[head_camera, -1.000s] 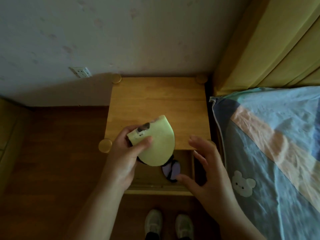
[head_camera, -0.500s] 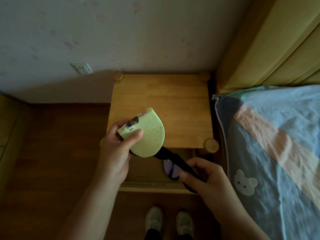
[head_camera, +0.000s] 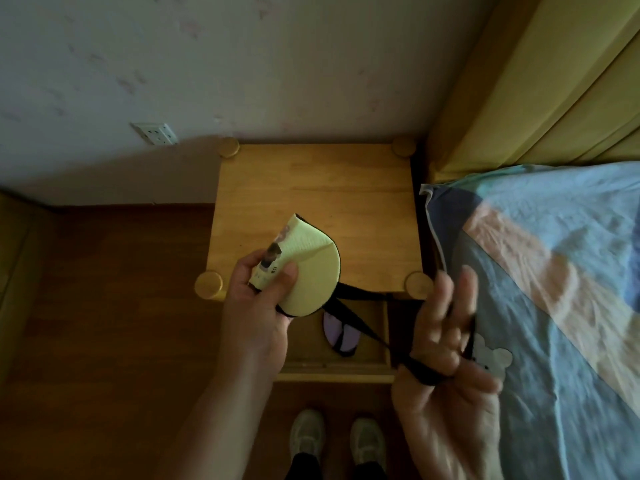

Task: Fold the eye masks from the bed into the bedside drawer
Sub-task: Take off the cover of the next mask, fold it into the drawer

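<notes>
My left hand (head_camera: 258, 306) grips a yellow eye mask (head_camera: 308, 271), folded in half, above the front edge of the wooden bedside table (head_camera: 311, 188). The mask's black strap (head_camera: 363, 313) runs taut to the right and loops around my right hand (head_camera: 446, 344), whose fingers are spread, palm up. Below the strap the drawer (head_camera: 346, 368) stands pulled out, and a purple eye mask (head_camera: 337, 336) with black edging lies inside it.
The bed with a blue, pink and teal patchwork sheet (head_camera: 540, 271) fills the right side, with a yellow headboard (head_camera: 540, 81) behind it. A wall socket (head_camera: 154, 133) sits left of the table. Dark wooden floor (head_camera: 104, 323) lies to the left; my shoes (head_camera: 337, 441) show below the drawer.
My right hand caught the black strap under the yellow mask and pulled it out to the right, stretching it taut. My left hand kept its hold on the folded mask.
</notes>
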